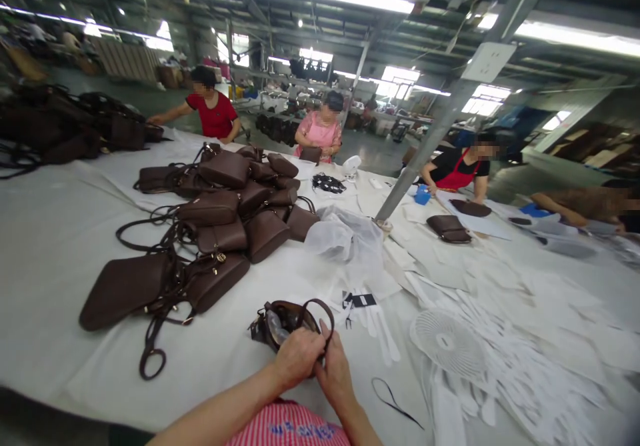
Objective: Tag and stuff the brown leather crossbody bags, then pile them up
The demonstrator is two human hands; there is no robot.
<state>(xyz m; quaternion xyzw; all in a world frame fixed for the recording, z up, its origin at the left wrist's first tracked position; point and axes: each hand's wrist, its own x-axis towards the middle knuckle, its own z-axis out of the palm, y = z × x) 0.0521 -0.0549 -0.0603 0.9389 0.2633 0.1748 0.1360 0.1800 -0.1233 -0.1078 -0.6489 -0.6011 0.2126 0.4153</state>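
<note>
Both hands, left hand (299,356) and right hand (334,371), grip tight on brown handbag (280,323) over white table (50,246); handbag pile (210,233) beyond.

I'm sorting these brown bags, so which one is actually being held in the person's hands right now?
The small brown bag at the near table edge, gripped by the left hand and right hand. The others lie untouched in the pile farther back.
</note>
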